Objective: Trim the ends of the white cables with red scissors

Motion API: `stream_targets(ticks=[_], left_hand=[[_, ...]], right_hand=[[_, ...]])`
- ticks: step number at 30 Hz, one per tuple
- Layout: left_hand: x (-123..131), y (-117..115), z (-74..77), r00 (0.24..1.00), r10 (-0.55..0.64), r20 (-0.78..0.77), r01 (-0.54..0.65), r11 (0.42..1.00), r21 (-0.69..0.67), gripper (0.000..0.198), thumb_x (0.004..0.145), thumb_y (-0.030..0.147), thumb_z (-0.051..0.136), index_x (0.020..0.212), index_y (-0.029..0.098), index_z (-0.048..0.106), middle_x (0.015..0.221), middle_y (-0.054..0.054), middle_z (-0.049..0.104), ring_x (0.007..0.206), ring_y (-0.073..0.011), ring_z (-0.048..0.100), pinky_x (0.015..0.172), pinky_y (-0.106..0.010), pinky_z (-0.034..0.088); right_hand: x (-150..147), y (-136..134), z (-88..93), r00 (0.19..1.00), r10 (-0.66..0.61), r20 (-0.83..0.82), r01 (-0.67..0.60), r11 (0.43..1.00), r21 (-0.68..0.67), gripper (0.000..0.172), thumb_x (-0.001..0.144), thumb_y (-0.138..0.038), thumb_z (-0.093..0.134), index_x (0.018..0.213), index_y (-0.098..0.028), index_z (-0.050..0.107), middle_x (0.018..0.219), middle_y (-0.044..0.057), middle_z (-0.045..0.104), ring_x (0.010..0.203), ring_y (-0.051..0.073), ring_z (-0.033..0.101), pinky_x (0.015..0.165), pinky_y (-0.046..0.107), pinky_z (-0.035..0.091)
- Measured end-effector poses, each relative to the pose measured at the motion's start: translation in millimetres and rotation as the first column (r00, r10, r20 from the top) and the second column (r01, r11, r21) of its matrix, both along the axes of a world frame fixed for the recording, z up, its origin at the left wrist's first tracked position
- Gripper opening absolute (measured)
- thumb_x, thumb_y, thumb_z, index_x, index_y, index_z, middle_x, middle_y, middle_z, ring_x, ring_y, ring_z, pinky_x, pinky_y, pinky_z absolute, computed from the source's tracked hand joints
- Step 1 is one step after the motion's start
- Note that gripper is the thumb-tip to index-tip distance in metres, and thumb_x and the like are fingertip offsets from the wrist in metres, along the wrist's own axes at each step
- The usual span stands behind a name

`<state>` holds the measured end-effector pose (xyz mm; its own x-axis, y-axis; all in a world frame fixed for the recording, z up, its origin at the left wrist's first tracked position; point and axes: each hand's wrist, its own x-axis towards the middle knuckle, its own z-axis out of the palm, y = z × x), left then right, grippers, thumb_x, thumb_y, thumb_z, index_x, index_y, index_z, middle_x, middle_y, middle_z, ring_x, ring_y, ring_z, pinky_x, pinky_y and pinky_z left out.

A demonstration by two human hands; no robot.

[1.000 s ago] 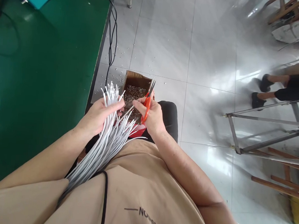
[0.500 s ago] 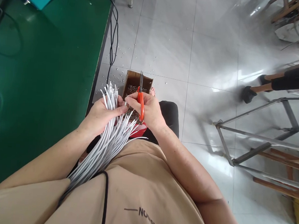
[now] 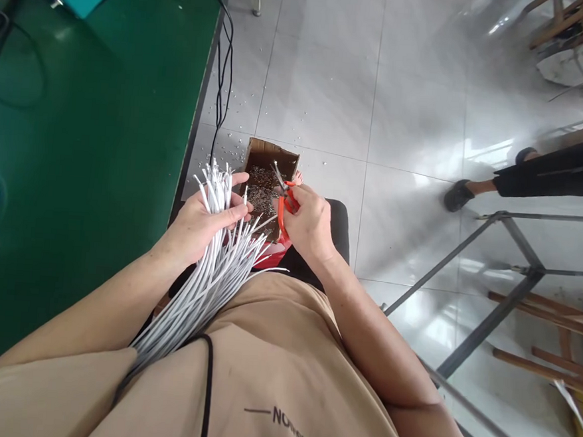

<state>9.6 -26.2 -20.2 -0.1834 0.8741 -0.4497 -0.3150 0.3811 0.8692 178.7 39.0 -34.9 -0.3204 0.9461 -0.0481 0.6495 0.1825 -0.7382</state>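
A thick bundle of white cables point(image 3: 205, 286) runs from my lap up through my left hand point(image 3: 202, 224), which is closed around its upper part. One cable end point(image 3: 246, 194) stands apart from the bunch, between the left thumb and fingers. In my right hand point(image 3: 311, 223) is a pair of scissors point(image 3: 283, 208) with orange handles, just right of that cable end. Their narrow metal blades point up and left, over a cardboard box point(image 3: 274, 148) with small pale bits inside.
A green table point(image 3: 108, 132) fills the left side, with black cords point(image 3: 224, 74) hanging off its edge. Small bits lie scattered on the tiled floor point(image 3: 321, 81). At right are a metal frame point(image 3: 494, 319) and another person's legs point(image 3: 534, 175).
My right hand has moved away to the right from the cable end, and the scissors have turned from upright to tilted left. At right, the metal frame and the other person's legs have shifted left.
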Motion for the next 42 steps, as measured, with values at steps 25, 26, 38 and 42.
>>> stream_targets(ticks=[25,26,38,42], left_hand=[[0.7,-1.0,1.8,0.996,-0.005,-0.088,0.002,0.999,-0.038,0.047,0.065,0.024,0.081,0.110,0.021,0.069,0.075,0.004,0.059,0.065,-0.0067,0.054,0.065,-0.021,0.045],[0.8,-1.0,1.8,0.995,-0.004,-0.095,0.000,0.999,-0.037,0.047,0.064,0.024,0.081,0.110,0.021,0.069,0.075,0.004,0.060,0.064,-0.0067,0.054,0.066,-0.021,0.045],[2.1,-1.5,9.8,0.952,-0.036,-0.305,0.017,0.998,-0.067,0.046,0.064,0.031,0.081,0.107,0.019,0.071,0.079,0.001,0.068,0.070,-0.0104,0.059,0.072,-0.024,0.050],[1.2,-1.8,6.8,0.958,-0.027,-0.285,0.011,0.998,-0.059,0.048,0.063,0.032,0.082,0.109,0.021,0.071,0.078,0.002,0.068,0.070,-0.0104,0.058,0.075,-0.025,0.049]], right_hand=[[-10.1,0.6,18.6,0.939,-0.058,-0.338,-0.081,0.920,-0.383,0.022,0.075,-0.035,0.060,0.082,-0.018,0.070,0.069,-0.002,0.061,0.063,0.010,0.049,0.062,0.023,0.040],[-10.8,0.7,18.3,0.933,-0.078,-0.351,-0.077,0.910,-0.406,0.024,0.076,-0.037,0.060,0.084,-0.018,0.071,0.070,-0.002,0.061,0.063,0.010,0.049,0.061,0.023,0.040],[-26.0,0.3,20.2,0.892,-0.154,-0.426,-0.082,0.870,-0.486,0.015,0.070,-0.032,0.064,0.072,-0.017,0.064,0.059,-0.004,0.051,0.056,0.009,0.044,0.053,0.022,0.038],[-20.5,-2.0,20.2,0.885,-0.131,-0.447,-0.110,0.873,-0.474,0.019,0.073,-0.037,0.063,0.073,-0.018,0.062,0.062,-0.004,0.053,0.057,0.009,0.045,0.054,0.022,0.038]])
